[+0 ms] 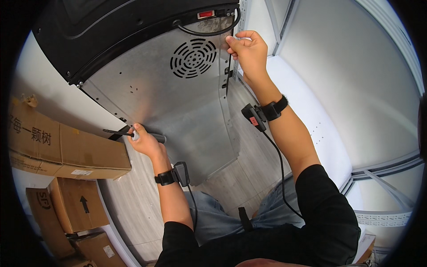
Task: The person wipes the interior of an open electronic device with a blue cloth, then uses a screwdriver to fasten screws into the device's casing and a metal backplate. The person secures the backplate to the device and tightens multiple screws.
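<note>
Our left hand grips a screwdriver; our right hand pinches narrowly beside the metal panel, whether on something we cannot tell.

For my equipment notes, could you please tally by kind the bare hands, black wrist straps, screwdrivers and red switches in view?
Bare left hand and bare right hand: 2
Black wrist straps, left and right: 2
Dark-shafted, grey-handled screwdriver: 1
Red rectangular rocker switch: 1
Total: 6

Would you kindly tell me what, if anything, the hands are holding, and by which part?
The left hand holds a screwdriver by its handle; whether the right hand pinches anything small cannot be told.
</note>
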A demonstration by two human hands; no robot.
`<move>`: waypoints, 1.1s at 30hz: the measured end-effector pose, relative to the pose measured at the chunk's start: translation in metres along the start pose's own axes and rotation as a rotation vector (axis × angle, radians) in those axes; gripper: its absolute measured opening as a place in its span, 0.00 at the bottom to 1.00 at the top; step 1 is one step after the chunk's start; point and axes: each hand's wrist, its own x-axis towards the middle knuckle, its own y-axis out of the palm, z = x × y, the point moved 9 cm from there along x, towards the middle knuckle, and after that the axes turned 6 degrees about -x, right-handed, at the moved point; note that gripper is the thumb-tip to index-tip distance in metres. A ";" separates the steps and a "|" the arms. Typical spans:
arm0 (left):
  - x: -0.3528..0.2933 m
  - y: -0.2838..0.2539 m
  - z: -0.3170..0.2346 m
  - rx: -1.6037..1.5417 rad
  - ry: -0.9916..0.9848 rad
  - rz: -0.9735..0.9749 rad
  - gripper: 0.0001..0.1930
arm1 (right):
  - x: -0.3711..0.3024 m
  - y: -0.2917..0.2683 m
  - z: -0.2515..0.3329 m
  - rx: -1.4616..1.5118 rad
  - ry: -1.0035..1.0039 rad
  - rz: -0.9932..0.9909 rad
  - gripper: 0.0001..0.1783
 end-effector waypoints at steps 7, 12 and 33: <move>0.002 -0.003 -0.001 0.007 0.016 -0.016 0.14 | 0.002 0.009 -0.003 0.013 0.037 0.117 0.11; 0.002 0.000 0.003 0.061 0.051 0.036 0.17 | 0.001 0.006 0.002 -0.006 0.006 0.090 0.09; -0.051 -0.002 -0.017 -0.026 -0.020 0.209 0.12 | -0.009 0.010 -0.011 0.077 -0.052 -0.001 0.13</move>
